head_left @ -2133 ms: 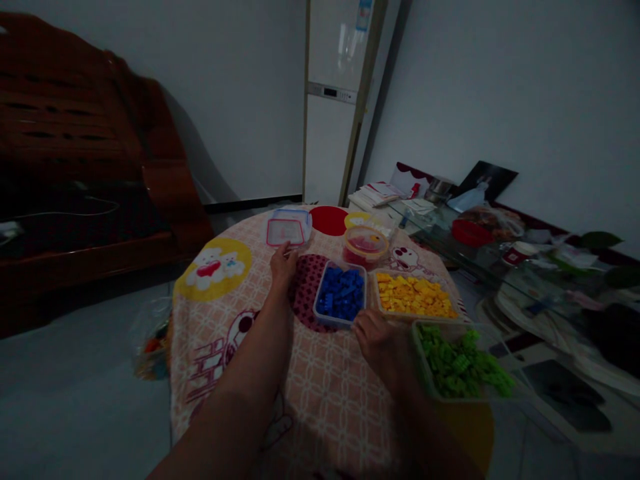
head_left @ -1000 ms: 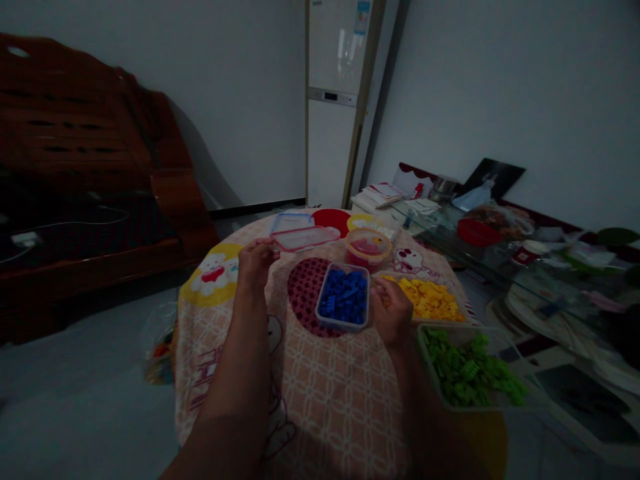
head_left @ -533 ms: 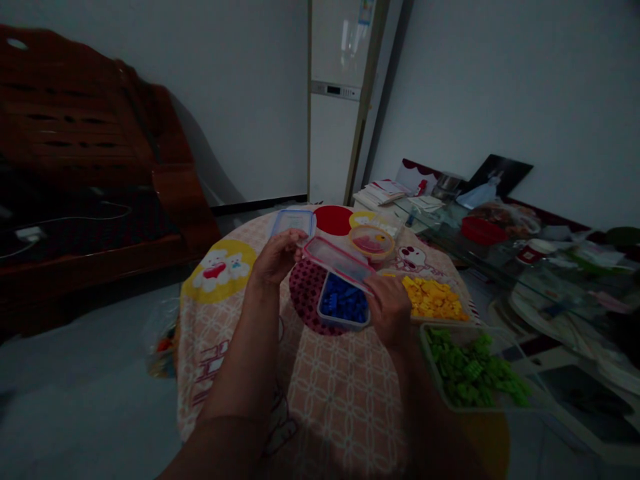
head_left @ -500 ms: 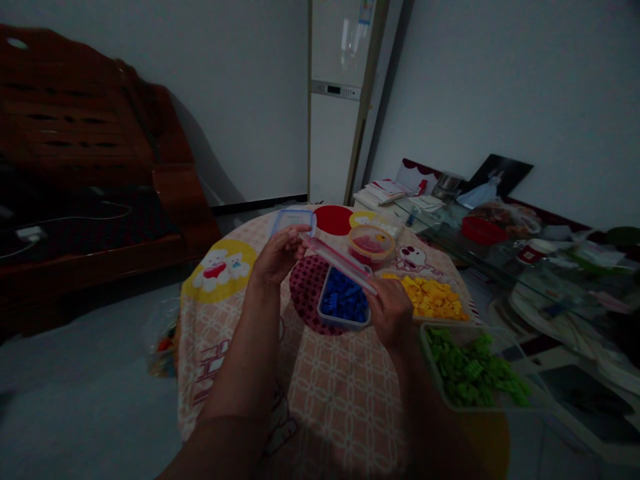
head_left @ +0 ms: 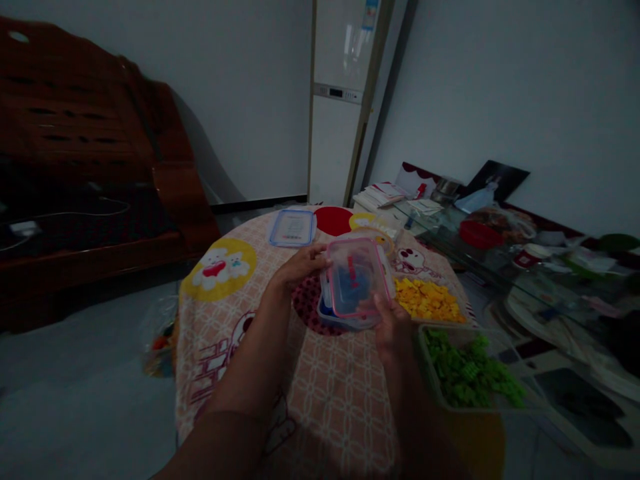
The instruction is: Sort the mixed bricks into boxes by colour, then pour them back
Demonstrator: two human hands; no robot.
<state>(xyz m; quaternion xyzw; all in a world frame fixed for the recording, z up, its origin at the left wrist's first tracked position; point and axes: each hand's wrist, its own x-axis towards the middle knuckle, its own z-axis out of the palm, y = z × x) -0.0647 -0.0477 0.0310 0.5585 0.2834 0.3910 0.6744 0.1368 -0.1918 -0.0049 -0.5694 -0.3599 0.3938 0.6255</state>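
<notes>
Both my hands hold a clear lid with a pink rim, tilted over the clear box of blue bricks on the table. My left hand grips the lid's left edge with closed fingers. At the lid's near right corner my right hand pinches it. The blue bricks show through the lid. The lid hides most of the box.
A blue-rimmed lid lies at the far side of the round table with a cartoon cloth. A tub of yellow bricks and a tub of green bricks stand to the right. A cluttered glass table is beyond.
My left hand lifted the pink-rimmed lid from the far side of the table and brought it toward me. My right hand took its other edge, and it now hangs over the blue-brick box.
</notes>
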